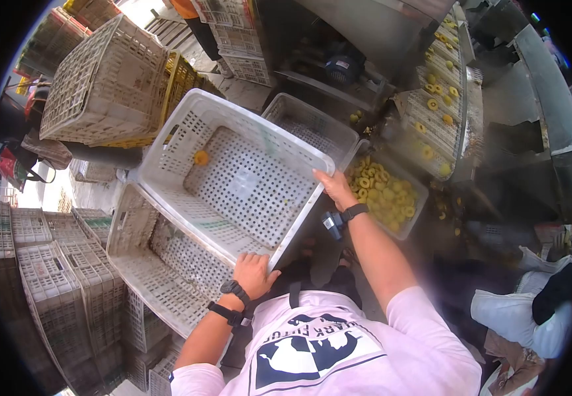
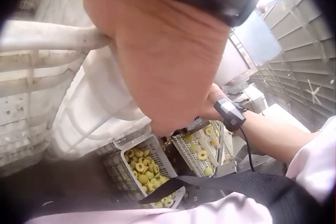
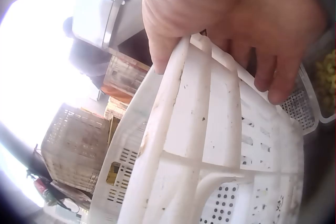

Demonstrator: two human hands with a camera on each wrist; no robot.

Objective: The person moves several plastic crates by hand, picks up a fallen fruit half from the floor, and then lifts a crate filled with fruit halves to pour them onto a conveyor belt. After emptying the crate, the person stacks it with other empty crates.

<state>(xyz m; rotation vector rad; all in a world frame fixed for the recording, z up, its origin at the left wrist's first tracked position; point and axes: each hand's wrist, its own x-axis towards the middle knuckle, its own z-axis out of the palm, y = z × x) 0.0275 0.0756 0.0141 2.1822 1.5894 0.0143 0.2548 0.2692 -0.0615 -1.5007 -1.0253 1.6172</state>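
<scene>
A white perforated plastic crate (image 1: 246,178) is tilted in front of me, its open top facing me. One orange-yellow fruit ring (image 1: 201,158) is inside, against its far left part. My right hand (image 1: 335,187) grips the rim at the right corner; in the right wrist view the thumb lies over the edge and the fingers reach down the outer wall (image 3: 220,113). My left hand (image 1: 253,276) holds the rim at the near corner, its fingers over the edge. Below and left, a second, dirtier crate (image 1: 131,244) sits partly hidden behind the first.
Right of the crate stands a bin of yellow-green fruit rings (image 1: 385,198), beside another pale crate (image 1: 312,125). A conveyor (image 1: 441,99) carries fruit rings at the upper right. Stacked crates (image 1: 55,277) line the left, and a large crate (image 1: 104,82) stands upper left.
</scene>
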